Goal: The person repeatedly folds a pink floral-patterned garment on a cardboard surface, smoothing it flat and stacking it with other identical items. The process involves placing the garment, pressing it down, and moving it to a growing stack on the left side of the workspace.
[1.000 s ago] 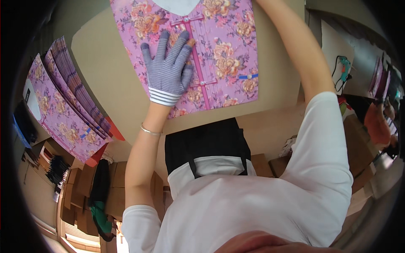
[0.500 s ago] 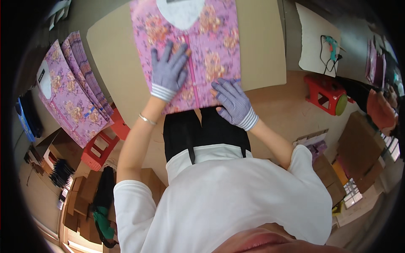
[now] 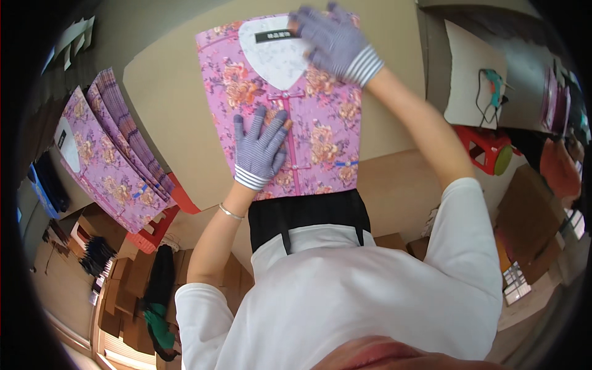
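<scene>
A folded pink blouse [image 3: 327, 145] with orange flowers, a white neck area and a black label [image 3: 275, 37] lies flat on a tan board [image 3: 163, 80]. My left hand [image 3: 259, 148], in a striped grey-purple glove with bare fingertips, rests on its front left of the centre trim, fingers spread. My right hand [image 3: 336, 46], gloved alike and slightly blurred, reaches across to the far right of the collar beside the label. Its fingers are stretched apart; whether they touch the cloth I cannot tell.
A stack of similar folded blouses [image 3: 111, 166] sits to the left, by a red stool [image 3: 151, 237]. On the right, a glue gun [image 3: 493, 86] with a cord lies on a white sheet [image 3: 459, 68], above another red stool [image 3: 484, 145]. Cardboard boxes [image 3: 132, 271] stand behind on the left.
My right hand has moved from the blouse's near right edge up to its collar. The blouse now sits lower in view, showing its whole neck and label. My left hand still lies on its front.
</scene>
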